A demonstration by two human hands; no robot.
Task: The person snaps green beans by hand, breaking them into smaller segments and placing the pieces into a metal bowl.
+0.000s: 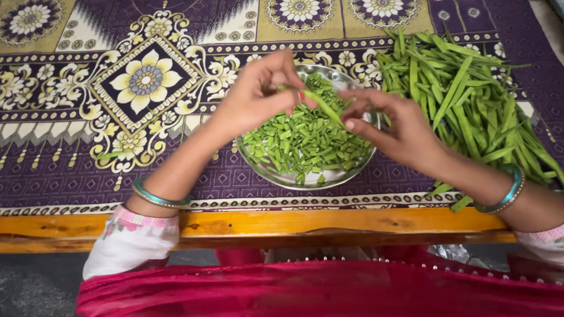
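A long green bean pod (320, 104) is held between both hands above a round steel plate (282, 174). My left hand (255, 94) pinches the pod's left end. My right hand (390, 123) grips its right end with fingertips. The plate is heaped with several short cut green bean pieces (302, 144). Both wrists wear teal bangles.
A large pile of whole green bean pods (470, 100) lies to the right of the plate. A purple and gold patterned cloth (147, 82) covers the surface, with a wooden edge (294, 226) at the near side. One stray pod (111, 155) lies at the left.
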